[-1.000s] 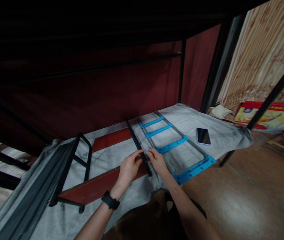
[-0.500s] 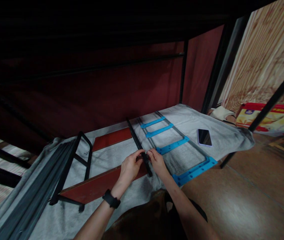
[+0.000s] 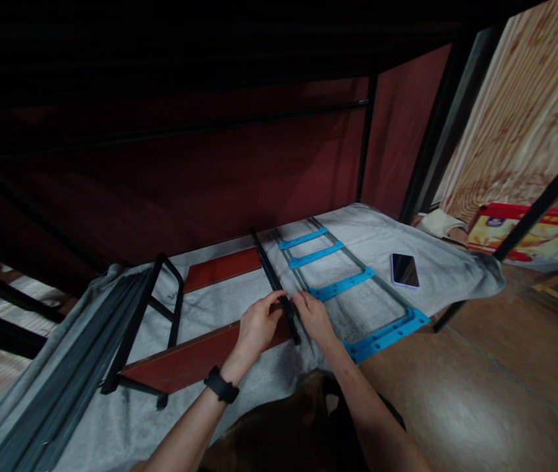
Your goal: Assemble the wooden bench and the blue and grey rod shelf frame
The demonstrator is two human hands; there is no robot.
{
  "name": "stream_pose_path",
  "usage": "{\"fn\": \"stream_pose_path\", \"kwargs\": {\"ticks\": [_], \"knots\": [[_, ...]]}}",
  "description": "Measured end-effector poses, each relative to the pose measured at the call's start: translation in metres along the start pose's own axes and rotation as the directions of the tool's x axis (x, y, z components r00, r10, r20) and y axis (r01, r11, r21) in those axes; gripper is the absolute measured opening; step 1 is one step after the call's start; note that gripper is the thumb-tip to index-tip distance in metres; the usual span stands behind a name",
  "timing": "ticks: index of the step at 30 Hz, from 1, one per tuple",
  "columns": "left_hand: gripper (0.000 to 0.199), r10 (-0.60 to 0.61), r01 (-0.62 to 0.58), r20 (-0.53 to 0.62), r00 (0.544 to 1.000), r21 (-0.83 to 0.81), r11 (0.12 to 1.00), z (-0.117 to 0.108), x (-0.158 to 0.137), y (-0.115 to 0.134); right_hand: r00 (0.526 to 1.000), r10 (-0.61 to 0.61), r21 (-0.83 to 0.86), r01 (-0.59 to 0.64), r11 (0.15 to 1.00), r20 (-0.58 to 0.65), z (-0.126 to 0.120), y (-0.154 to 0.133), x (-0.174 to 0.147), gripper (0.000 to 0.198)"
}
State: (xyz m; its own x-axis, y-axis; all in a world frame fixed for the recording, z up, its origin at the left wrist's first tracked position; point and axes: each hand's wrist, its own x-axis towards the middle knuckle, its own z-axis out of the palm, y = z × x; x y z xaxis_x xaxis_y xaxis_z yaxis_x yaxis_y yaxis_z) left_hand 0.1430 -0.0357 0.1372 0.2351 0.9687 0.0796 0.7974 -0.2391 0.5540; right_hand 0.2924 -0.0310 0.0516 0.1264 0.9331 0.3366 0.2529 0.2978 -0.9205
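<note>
A black metal bar (image 3: 269, 265) lies at the right end of two red-brown boards, the near board (image 3: 195, 357) and the far board (image 3: 222, 270). Together with a black tube frame (image 3: 160, 308) at the left they form a rack on a grey cloth. My left hand (image 3: 258, 324), a black watch on its wrist, is closed on the bar's near part, with thumb and fingers bent round it. On the bar's other side my right hand (image 3: 314, 319) has its fingertips pinched together close to the bar. What they hold is too small to tell.
Right of my hands lies a frame of grey tubes with blue connectors (image 3: 342, 284). A phone (image 3: 405, 270) rests on the grey cloth (image 3: 357, 226). Several grey tubes (image 3: 69, 367) lie at the left. A red and yellow box (image 3: 529, 233) is on the floor.
The view has shifted slightly. Both hands stay at the near part of the black bar, and my right fingers have moved a little.
</note>
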Motion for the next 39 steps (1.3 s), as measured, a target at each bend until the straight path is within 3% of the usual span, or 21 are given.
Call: {"fn": "stream_pose_path", "kwargs": {"ticks": [4,10,15,21,26,31,35,39], "knots": [[0.043,-0.006,0.006,-0.003,1.0,0.001,1.0,0.0009,0.0008,-0.0016,0.999,-0.016,0.182,0.01,0.983,0.033,0.0016,0.0014,0.0002,0.029],[0.044,-0.002,0.002,-0.002,1.0,-0.006,1.0,0.0007,0.0014,-0.0016,0.999,0.041,0.02,-0.041,0.999,0.021,0.0,-0.0002,0.0003,0.039],[0.044,-0.029,0.029,0.004,1.0,0.01,1.0,-0.0004,0.0016,0.0005,0.997,0.039,0.245,-0.054,0.968,0.068,0.0028,0.0011,0.0015,0.035],[0.045,-0.019,0.019,0.004,1.0,0.003,1.0,0.0004,0.0014,-0.0005,0.995,0.099,0.026,-0.1,0.995,0.008,0.0062,0.0011,0.0015,0.041],[0.044,-0.035,0.035,-0.001,0.999,-0.007,0.999,0.0004,-0.0003,-0.0008,0.995,0.074,0.288,-0.089,0.953,0.061,0.0062,-0.0003,0.0001,0.037],[0.045,-0.006,0.006,0.0,1.0,-0.015,1.0,-0.0001,-0.0008,-0.0003,0.991,0.134,0.169,-0.133,0.977,0.006,0.007,0.0018,0.0002,0.041],[0.045,-0.016,0.016,0.004,1.0,-0.012,1.0,-0.0007,-0.0021,0.0004,0.993,0.094,0.261,-0.109,0.959,0.071,0.0061,0.0017,0.0006,0.039],[0.044,0.029,-0.029,-0.007,1.0,-0.034,0.999,0.0025,0.0002,-0.004,0.998,0.054,0.08,-0.056,0.995,0.024,0.008,0.0011,-0.0001,0.04]]}}
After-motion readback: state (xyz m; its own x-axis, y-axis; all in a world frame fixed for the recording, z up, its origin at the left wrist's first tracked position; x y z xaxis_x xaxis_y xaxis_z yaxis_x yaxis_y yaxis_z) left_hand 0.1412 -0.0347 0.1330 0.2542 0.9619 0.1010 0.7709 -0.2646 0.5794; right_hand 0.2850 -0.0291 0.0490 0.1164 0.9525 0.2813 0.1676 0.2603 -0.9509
